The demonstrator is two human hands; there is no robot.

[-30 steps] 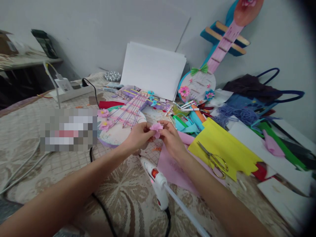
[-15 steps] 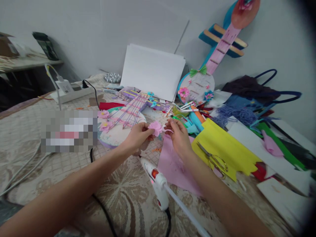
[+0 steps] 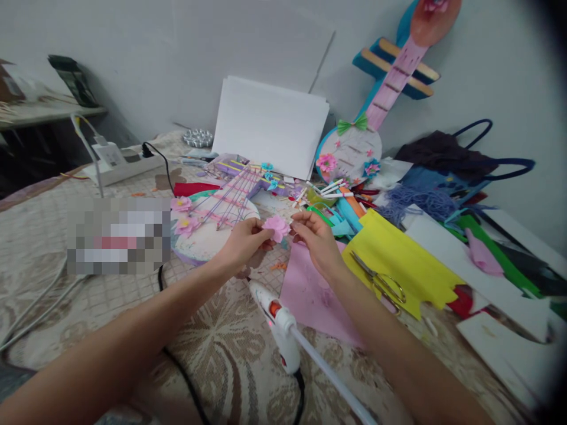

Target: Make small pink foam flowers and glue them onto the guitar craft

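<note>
Between thumb and fingers, my left hand (image 3: 248,239) pinches a pink paper flower (image 3: 276,227). My right hand (image 3: 312,232) is at the flower's right side with its fingertips pressed together; whether a small piece is between them is too small to tell. Behind my left hand lies a round-bodied paper instrument (image 3: 212,230) with purple strings and pink flowers on its left edge. A white glue gun (image 3: 277,324) rests on the patterned cloth just below my hands. Pink paper (image 3: 310,289) lies under my right hand and forearm.
Gold scissors (image 3: 378,277) lie on yellow paper (image 3: 407,260) at right. A taller blue and pink instrument (image 3: 349,153) leans on the wall beside white sheets (image 3: 270,124). A power strip (image 3: 126,168) sits at left, and a black cable (image 3: 181,366) crosses the cloth.
My right hand's fingers have drawn closer together beside the flower. The pink scrap seen at its fingertips before no longer shows. The whole view has shifted slightly.
</note>
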